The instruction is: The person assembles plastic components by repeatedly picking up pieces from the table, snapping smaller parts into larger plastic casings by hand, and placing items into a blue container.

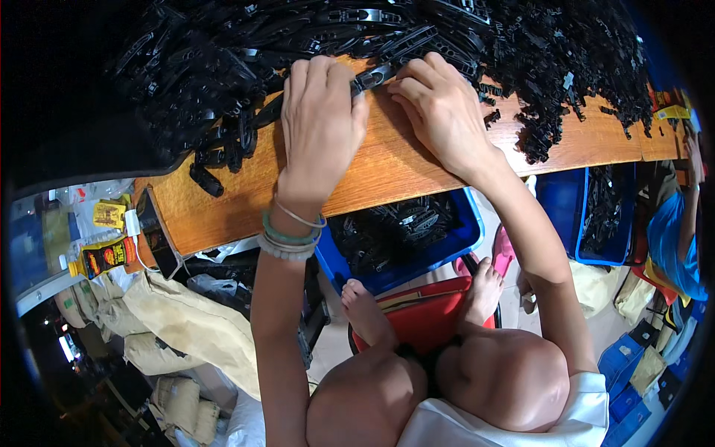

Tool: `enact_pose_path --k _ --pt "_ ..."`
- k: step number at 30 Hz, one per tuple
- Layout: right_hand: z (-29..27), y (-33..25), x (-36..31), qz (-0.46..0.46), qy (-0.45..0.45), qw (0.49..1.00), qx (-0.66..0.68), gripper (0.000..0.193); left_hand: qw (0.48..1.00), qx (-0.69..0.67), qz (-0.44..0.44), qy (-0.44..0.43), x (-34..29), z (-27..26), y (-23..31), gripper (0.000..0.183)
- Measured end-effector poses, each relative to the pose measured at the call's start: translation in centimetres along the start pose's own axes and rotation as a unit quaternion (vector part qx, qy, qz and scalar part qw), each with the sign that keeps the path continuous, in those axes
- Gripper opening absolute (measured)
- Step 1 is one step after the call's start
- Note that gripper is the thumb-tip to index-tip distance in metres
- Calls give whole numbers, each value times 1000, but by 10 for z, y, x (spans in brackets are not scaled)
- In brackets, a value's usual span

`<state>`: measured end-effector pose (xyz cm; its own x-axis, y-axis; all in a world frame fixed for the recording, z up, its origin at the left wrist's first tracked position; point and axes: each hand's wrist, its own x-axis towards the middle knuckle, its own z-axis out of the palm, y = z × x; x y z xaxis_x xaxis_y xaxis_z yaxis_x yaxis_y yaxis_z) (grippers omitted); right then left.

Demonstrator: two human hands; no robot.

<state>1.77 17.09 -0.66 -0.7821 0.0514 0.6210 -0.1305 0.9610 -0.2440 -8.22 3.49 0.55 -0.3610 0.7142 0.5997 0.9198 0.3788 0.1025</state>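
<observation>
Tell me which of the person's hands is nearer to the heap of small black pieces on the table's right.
Right. The right hand is just left of the heap of small black pieces; the left hand is farther left, beyond the right hand.

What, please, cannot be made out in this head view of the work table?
Head view throughout:
Most fingertips of the left hand: hidden behind its back and knuckles.
Whether the right hand touches the black plastic piece: hidden by its fingers.
Far end of the nearer blue bin: covered by the wooden table.
Far side of the black heap: cut off by the top edge.
</observation>
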Motion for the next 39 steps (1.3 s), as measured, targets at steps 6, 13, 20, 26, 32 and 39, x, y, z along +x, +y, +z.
enact_pose_path --k 6,13,20,26,32,39 --pt "-17 -21 -16 298 36 766 568 16 864 -398 -309 -12 -34 -23 20 17" --pt "-33 -29 -26 314 54 700 639 17 752 -551 -359 -38 -37 -40 48 23" --pt "-42 -51 -29 365 121 764 518 15 639 -635 -431 -46 -39 -41 63 31" --pt "-45 -55 -34 356 86 760 537 13 651 -664 -369 -3 -44 -36 63 36" --pt "-40 -45 -45 262 84 869 412 11 636 -660 -395 -60 -41 -41 61 22" --pt "-45 -51 -48 348 35 825 444 16 752 -571 -323 -71 -44 -38 57 17"
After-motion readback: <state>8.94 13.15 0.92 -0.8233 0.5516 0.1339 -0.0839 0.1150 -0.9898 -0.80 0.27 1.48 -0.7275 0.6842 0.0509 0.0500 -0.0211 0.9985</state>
